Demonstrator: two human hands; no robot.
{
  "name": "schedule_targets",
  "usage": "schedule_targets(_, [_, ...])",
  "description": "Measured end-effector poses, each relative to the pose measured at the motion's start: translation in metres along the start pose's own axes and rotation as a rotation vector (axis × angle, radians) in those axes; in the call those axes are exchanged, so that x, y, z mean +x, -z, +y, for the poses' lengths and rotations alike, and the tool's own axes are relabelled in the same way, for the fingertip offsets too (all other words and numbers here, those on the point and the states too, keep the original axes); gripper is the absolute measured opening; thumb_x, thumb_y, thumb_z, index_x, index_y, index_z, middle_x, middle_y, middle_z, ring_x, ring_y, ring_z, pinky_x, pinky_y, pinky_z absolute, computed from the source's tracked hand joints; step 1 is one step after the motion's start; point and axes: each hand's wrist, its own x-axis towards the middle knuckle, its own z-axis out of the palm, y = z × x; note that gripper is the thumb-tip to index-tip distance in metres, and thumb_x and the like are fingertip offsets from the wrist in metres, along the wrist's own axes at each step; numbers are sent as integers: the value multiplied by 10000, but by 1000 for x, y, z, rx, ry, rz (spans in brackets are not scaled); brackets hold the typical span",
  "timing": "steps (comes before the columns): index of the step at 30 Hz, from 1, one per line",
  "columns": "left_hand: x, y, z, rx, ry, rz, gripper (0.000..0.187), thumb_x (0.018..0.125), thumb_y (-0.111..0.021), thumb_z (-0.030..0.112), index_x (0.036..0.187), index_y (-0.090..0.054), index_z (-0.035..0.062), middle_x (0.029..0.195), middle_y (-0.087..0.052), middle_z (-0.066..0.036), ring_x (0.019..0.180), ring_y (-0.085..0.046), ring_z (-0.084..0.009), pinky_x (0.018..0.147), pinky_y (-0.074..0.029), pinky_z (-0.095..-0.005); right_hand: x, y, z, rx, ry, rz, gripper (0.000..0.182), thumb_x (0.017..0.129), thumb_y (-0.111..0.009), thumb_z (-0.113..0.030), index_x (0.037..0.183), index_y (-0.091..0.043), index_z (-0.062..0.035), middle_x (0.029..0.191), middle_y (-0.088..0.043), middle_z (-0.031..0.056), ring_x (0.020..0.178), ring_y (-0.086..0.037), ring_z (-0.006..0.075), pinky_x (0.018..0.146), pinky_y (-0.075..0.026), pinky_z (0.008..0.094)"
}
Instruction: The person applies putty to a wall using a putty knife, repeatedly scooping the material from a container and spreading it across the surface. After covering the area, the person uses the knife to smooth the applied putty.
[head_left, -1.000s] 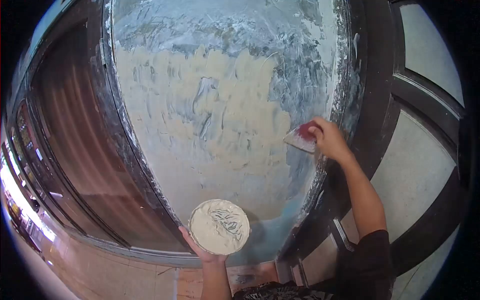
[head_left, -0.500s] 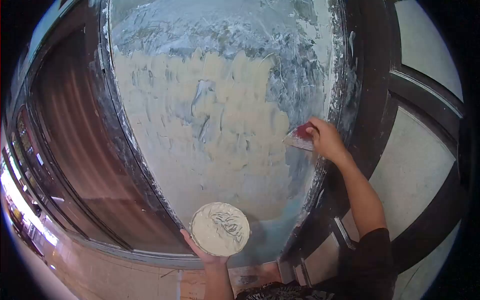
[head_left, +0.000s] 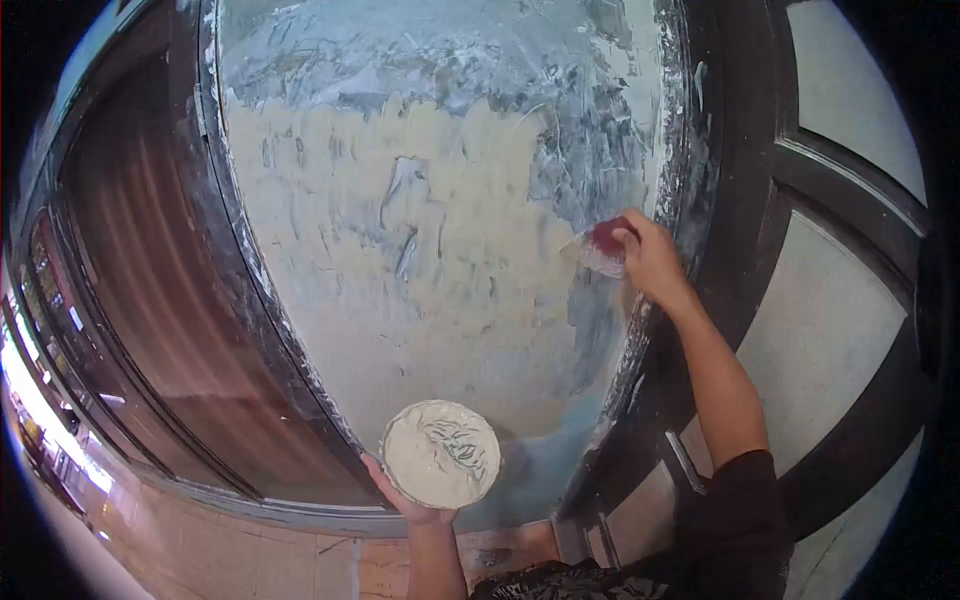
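Note:
My right hand is closed around the dark red grip of a putty knife. Its wide blade, smeared and slightly blurred, points left against the wall panel at the right edge of a cream layer of filler. Low in front of me, my left hand supports a round tub of filler from its left side and below. The cream paste in the tub has ridged marks on its right part. Most of the left fingers are hidden beneath the tub.
Dark frame strips spotted with white border the panel on both sides. A brown panelled surface stands at left, and a dark door frame with pale panels at right. Below lies a tiled floor.
My right hand and the putty knife have moved slightly up along the panel. The left hand and the tub stay nearly in place.

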Motion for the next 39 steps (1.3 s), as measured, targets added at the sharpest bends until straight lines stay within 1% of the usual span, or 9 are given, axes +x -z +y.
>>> schedule_targets(12, [-3, 1, 3, -24, 3, -24, 992, 870, -335, 873, 1518, -414, 126, 1509, -462, -169, 1245, -534, -489, 837, -453, -833, -3, -2, -8, -105, 89, -77, 163, 970, -620, -117, 1093, -602, -13, 970, -683, 225, 910, -633, 468, 770, -501, 429])
schedule_targets(15, [-1, 6, 1, -34, 3, 9, 993, 871, -333, 872, 1520, -410, 125, 1507, -465, -170, 1245, -534, -492, 838, -453, -834, 18, 17, -26, 62, -10, 106, 165, 972, -615, -120, 1087, -605, 0, 934, -677, 236, 887, -643, 455, 770, -503, 421])
schedule_targets(19, [-3, 12, 3, -2, -8, -3, 990, 870, -328, 873, 1523, -405, 133, 1509, -463, -170, 1244, -534, -499, 838, -448, -843, 9, 21, -17, 154, -30, -3, 163, 962, -613, -81, 1099, -611, 7, 944, -676, 249, 882, -659, 436, 786, -509, 409])
schedule_targets(22, [-4, 14, 6, -39, 2, 21, 987, 869, -322, 877, 1523, -405, 142, 1509, -464, -169, 1242, -533, -503, 837, -439, -851, -13, 1, -14, -34, 34, -159, 127, 947, -630, -64, 1053, -599, -2, 952, -672, 243, 919, -633, 466, 785, -502, 464])
schedule_targets(26, [-4, 10, 7, -27, 28, -24, 982, 871, -316, 876, 1519, -408, 143, 1505, -466, -163, 1225, -543, -504, 833, -442, -849, 3, -5, -16, -22, 35, -30, 131, 964, -619, -89, 1063, -599, -5, 973, -676, 240, 937, -630, 468, 785, -500, 469])
schedule_targets(28, [-7, 11, 6, -94, 36, -31, 1008, 893, -325, 854, 1541, -369, 83, 1534, -429, -182, 1312, -492, -450, 981, -466, -711, 14, 11, -30, 50, -12, 30, 153, 966, -622, -95, 1089, -608, -6, 985, -684, 242, 937, -638, 465, 785, -506, 444])
schedule_targets(32, [-6, 21, 6, -275, 4, 56, 1013, 889, -323, 859, 1541, -372, 84, 1538, -424, -187, 1311, -493, -454, 974, -454, -738, 14, 15, -18, 132, 5, 132, 143, 962, -629, -91, 1082, -617, -14, 961, -678, 249, 905, -641, 458, 771, -507, 432])
schedule_targets(33, [-8, 14, 10, -2, 8, -58, 979, 867, -336, 874, 1526, -400, 153, 1525, -441, -150, 1252, -524, -494, 841, -433, -853, 5, 11, -17, 98, 17, 32, 137, 959, -630, -87, 1070, -616, -9, 960, -677, 245, 904, -638, 457, 772, -504, 436])
schedule_targets(39, [-10, 11, 17, -52, 22, -81, 984, 883, -316, 864, 1535, -380, 130, 1521, -439, -169, 1269, -517, -483, 878, -453, -811, 3, -10, -20, -105, 63, -70, 127, 954, -628, -82, 1065, -635, -21, 970, -679, 236, 942, -636, 443, 791, -499, 429])
